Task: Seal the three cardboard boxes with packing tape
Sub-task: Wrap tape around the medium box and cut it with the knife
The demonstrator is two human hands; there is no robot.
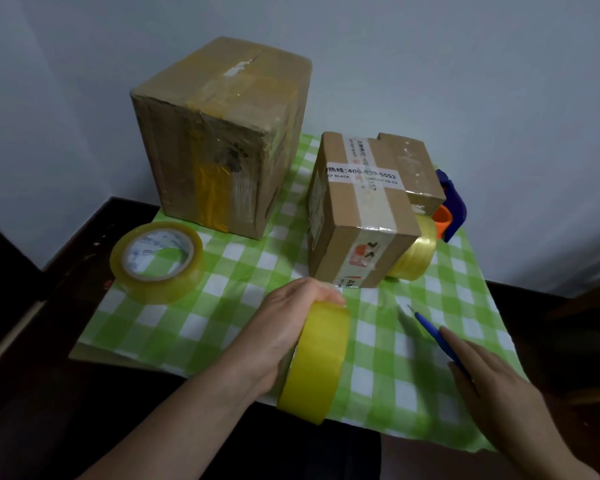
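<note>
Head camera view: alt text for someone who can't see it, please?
A person's left hand grips a yellow tape roll and the right hand holds a blue cutter, over a green checked cloth bearing three cardboard boxes and another roll.

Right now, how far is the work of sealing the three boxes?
Looks done: the large box has yellow tape over its top seam and down its front. In hand: the left hand grips a tape roll, the right hand holds a blue cutter; no strip pulled yet. Still to do: the middle box shows printed tape only, the small box is unclear; both probably wait.
</note>
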